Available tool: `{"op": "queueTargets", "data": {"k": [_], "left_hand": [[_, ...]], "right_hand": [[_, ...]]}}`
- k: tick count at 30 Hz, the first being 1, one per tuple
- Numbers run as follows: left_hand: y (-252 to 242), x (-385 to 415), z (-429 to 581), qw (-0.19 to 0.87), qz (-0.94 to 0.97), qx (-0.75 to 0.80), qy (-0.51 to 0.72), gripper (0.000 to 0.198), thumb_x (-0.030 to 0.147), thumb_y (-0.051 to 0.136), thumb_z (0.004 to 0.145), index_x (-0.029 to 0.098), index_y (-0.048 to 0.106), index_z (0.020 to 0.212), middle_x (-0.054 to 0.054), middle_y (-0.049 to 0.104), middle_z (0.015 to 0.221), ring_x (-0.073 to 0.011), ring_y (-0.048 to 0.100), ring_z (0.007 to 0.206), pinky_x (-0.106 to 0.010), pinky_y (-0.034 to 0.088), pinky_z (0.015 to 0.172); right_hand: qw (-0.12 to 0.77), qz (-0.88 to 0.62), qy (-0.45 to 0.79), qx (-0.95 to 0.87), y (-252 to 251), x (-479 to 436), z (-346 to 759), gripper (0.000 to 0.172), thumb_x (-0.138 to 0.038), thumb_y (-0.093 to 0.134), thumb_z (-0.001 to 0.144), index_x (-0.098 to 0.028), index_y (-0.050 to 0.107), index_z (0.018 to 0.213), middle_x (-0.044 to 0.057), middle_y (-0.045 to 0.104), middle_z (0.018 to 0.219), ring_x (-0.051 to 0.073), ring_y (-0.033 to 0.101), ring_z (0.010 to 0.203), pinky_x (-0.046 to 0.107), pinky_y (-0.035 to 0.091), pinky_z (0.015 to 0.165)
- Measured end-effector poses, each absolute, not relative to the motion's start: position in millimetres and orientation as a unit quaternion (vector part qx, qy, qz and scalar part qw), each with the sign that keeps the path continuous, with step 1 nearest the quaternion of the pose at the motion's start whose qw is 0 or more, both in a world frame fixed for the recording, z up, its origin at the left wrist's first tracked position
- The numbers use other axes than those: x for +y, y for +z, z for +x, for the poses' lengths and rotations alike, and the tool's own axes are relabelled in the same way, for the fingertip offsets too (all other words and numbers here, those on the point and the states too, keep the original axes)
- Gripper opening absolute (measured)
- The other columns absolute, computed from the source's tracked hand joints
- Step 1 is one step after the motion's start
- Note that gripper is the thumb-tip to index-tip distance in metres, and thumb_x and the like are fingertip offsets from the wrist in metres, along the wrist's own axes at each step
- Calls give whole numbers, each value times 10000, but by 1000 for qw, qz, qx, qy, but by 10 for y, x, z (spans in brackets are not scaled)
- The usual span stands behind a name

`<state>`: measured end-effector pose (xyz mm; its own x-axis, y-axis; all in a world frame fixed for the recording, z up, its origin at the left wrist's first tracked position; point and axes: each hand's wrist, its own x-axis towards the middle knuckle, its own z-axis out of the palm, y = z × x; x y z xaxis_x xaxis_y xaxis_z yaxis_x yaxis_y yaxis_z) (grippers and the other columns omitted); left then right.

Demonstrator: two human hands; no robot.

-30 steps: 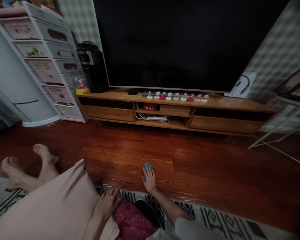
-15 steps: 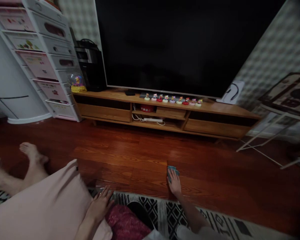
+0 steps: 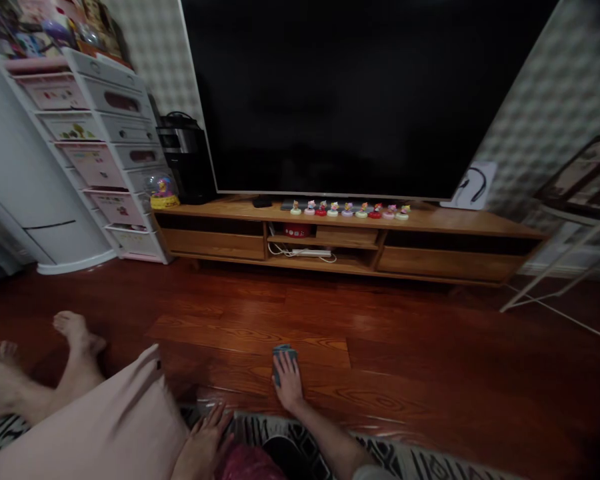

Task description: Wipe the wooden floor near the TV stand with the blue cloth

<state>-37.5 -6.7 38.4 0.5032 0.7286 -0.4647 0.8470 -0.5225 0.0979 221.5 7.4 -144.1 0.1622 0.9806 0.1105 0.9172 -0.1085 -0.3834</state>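
Note:
My right hand (image 3: 287, 380) presses down on a blue-grey cloth (image 3: 283, 348) against the glossy red-brown wood floor (image 3: 320, 307). Its fingers are stretched over the cloth, which shows past the fingertips and along the left side. Nearer to me, my left hand (image 3: 205, 437) lies flat with fingers extended, between a pale pink pillow (image 3: 105, 413) and a dark red patterned fabric (image 3: 253, 463). It holds nothing that I can see. What its palm rests on is hidden.
A black-and-white patterned rug (image 3: 380, 450) edges the floor. Ahead stands a low wooden TV cabinet (image 3: 215, 243) with several small figurines (image 3: 349, 209) and a large television (image 3: 360, 100). Another person's bare feet (image 3: 77, 333) are at the left. A white-legged stand (image 3: 540, 277) is at the right.
My right hand has slid left across the floor with the cloth under it. My left hand stays about where it was beside the pillow. The view has tipped slightly upward.

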Motion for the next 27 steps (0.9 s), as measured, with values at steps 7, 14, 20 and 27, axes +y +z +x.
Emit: {"op": "queueTargets", "data": {"k": [7,14,20,27], "left_hand": [[325,-51,-405,164,860,453,-170,551,362,370,928,230,425,1460,-60,289,1572,-217,229,1459,-452,245,1166],[377,-67,-395,159,862,449,-170,563,361,355,932,215,399,1473,-70,271,1577,-221,220,1462,-464,262,1158],[435,-80,-364,153,855,457,-191,557,351,363,932,212,405,1470,-68,265,1579,-209,224,1459,-441,243,1169],[436,-63,-357,156,855,457,-192,558,342,355,940,209,383,1482,-85,278,1578,-208,211,1463,-435,250,1167]], "right_hand": [[145,-576,149,-790,-1277,-463,2598,592,-398,457,947,-372,276,1510,-47,235,1600,177,184,1472,399,164,1199],[131,-836,23,-532,-1435,-1021,3842,560,-352,274,969,-237,317,1515,35,279,1589,205,172,1476,441,192,1181],[195,-947,-34,-254,-1603,-542,3852,675,-259,264,903,-160,128,1557,140,171,1609,345,135,1473,658,144,1113],[175,-853,42,-491,-1463,57,2779,593,-317,348,946,-245,273,1530,56,229,1601,251,146,1482,516,142,1176]]}}
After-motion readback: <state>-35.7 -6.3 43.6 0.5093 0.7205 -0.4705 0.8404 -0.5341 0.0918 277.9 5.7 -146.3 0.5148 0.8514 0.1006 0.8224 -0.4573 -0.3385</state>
